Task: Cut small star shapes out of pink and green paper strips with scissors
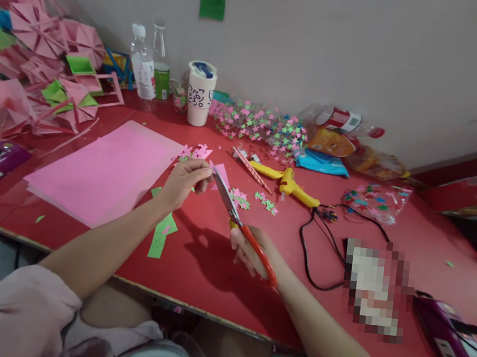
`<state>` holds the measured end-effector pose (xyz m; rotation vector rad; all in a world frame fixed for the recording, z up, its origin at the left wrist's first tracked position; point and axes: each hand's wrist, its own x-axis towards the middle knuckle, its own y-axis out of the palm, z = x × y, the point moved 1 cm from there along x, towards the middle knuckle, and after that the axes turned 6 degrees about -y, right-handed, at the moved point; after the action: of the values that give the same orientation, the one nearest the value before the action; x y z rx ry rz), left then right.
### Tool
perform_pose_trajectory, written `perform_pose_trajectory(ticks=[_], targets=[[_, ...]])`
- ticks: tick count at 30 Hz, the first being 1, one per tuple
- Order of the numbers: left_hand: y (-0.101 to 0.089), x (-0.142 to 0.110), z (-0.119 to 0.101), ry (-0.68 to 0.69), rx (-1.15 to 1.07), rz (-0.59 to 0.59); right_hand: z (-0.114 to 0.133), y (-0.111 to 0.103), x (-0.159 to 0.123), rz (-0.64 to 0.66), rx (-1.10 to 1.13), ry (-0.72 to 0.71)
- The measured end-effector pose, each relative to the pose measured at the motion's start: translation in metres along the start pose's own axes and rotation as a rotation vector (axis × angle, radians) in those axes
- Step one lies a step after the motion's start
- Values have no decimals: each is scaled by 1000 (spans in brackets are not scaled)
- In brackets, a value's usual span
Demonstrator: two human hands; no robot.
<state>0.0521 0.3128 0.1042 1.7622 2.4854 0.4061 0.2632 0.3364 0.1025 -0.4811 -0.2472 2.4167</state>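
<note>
My right hand [250,251] grips a pair of scissors [229,203] with orange-red handles, blades pointing up and left. At the blade tips, my left hand [187,180] is pinched closed. Whatever sits between its fingertips is too small to make out. Just behind the blades shows a piece of pink paper [222,175]; I cannot tell whether it is held or lying down. Small pink and green paper stars [240,198] lie right of the scissors, with another cluster of stars [266,202] beyond. Green paper scraps [159,238] rest below my left wrist.
Pink sheets [106,173] cover the left of the red table [204,297]. Folded paper shapes [43,50] pile up behind them. Along the wall stand bottles [143,69], a white cup [200,98] and star-filled plastic [261,127]. A yellow glue gun [299,190] trails a black cord.
</note>
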Motion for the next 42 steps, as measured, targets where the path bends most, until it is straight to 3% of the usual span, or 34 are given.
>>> perform_pose_trajectory(ticks=[7,14,25,29,35,42], targets=[[-4,1,-3,9,52,3,2,-2,3,30,2,19],[-8,4,-4,126,107,-112,2,-7,2,60,-26,-18],[-1,1,-3,144,74,-63,2,-7,0,166,86,-121],[-1,0,-3,153,111,-24,5,-6,-1,151,61,-125],[4,-1,2,200,139,-86,3,2,0,123,96,-97],[8,-2,8,157,64,-67,3,7,0,40,65,-16]])
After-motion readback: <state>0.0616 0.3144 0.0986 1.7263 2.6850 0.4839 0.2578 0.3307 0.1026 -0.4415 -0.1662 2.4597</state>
